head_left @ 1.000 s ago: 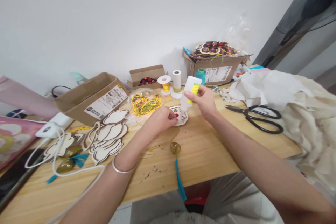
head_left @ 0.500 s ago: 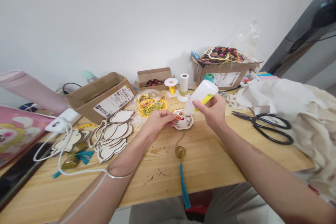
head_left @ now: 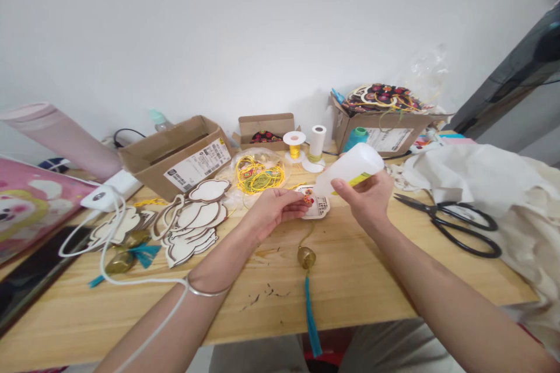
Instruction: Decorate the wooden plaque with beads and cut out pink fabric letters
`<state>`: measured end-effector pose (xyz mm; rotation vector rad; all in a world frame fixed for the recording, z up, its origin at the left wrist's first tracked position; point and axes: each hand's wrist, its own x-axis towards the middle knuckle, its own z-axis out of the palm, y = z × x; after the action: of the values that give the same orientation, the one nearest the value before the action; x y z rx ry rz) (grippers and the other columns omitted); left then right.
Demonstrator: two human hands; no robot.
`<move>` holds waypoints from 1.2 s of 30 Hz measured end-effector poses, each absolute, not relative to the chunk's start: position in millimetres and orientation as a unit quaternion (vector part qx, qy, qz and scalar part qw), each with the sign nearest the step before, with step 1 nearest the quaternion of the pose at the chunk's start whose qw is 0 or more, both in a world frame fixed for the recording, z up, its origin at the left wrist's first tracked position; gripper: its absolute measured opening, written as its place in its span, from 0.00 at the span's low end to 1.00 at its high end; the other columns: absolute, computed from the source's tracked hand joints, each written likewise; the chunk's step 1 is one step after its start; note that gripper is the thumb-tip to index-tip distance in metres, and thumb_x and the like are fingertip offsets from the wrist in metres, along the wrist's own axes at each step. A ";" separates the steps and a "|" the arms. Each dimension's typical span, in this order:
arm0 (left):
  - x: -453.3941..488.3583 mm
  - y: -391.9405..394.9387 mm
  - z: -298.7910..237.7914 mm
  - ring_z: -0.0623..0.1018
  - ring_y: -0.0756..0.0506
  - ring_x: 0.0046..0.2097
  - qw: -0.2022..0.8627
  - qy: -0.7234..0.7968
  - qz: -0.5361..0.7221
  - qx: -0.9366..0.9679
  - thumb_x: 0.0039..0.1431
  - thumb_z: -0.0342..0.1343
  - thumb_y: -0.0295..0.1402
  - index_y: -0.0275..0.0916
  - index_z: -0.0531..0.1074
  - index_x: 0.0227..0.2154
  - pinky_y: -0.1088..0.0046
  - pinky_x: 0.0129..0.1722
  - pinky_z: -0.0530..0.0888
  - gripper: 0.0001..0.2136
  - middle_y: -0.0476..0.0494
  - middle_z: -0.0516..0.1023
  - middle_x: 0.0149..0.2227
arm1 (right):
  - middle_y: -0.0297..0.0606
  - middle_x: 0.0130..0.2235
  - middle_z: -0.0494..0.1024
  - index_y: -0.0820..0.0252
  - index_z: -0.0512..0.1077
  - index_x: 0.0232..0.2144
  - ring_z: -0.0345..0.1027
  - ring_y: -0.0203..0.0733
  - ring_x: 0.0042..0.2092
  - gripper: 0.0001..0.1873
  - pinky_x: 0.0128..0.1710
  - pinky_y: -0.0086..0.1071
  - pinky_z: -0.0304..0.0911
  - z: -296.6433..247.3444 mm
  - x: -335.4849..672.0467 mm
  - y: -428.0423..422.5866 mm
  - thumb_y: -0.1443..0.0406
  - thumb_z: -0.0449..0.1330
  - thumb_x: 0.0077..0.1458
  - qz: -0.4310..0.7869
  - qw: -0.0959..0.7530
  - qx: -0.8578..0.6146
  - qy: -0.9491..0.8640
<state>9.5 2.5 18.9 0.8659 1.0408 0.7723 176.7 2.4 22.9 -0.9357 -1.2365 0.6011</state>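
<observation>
Wooden counter (head_left: 350,280) against white wall. Right hand (head_left: 367,198) wrapped round tilted glue bottle (head_left: 347,168), nozzle aimed just beyond left hand (head_left: 280,207), fingers pinching small ornament (head_left: 315,203) steady for gluing.

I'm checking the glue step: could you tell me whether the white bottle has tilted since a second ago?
Yes. The white bottle in the right hand has tipped from near upright to almost level, nozzle toward the small ornament on the table.
</observation>
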 end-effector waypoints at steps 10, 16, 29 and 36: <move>10.4 4.9 6.1 0.77 0.51 0.29 0.687 0.485 0.338 0.422 0.45 0.61 0.32 0.32 0.76 0.26 0.75 0.36 0.74 0.07 0.41 0.79 0.28 | 0.40 0.32 0.76 0.59 0.70 0.35 0.70 0.44 0.34 0.23 0.32 0.36 0.68 22.5 178.8 4.3 0.56 0.67 0.35 0.250 0.679 -0.420 -0.548; 12.9 2.8 6.6 0.76 0.52 0.29 0.687 0.483 0.338 0.424 0.45 0.60 0.31 0.31 0.76 0.26 0.76 0.37 0.74 0.07 0.41 0.79 0.29 | 0.37 0.28 0.75 0.58 0.70 0.29 0.69 0.41 0.29 0.20 0.27 0.34 0.67 25.2 179.9 6.5 0.53 0.66 0.35 0.257 0.688 -0.403 -0.547; 14.6 0.8 7.0 0.77 0.51 0.30 0.683 0.480 0.333 0.438 0.46 0.59 0.31 0.33 0.76 0.25 0.74 0.38 0.74 0.06 0.42 0.79 0.28 | 0.37 0.30 0.74 0.58 0.70 0.30 0.69 0.43 0.33 0.19 0.31 0.36 0.68 22.6 178.1 1.2 0.56 0.67 0.34 0.202 0.640 -0.430 -0.604; 14.8 0.7 8.7 0.77 0.51 0.29 0.679 0.484 0.330 0.443 0.45 0.59 0.32 0.33 0.76 0.23 0.75 0.36 0.74 0.06 0.43 0.79 0.27 | 0.38 0.32 0.74 0.58 0.70 0.32 0.69 0.42 0.33 0.19 0.30 0.35 0.68 19.9 178.4 1.4 0.57 0.66 0.36 0.204 0.638 -0.405 -0.622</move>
<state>14.8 0.7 8.7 0.9960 1.0861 0.7414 178.4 1.4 19.9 -0.9248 -1.4210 0.4656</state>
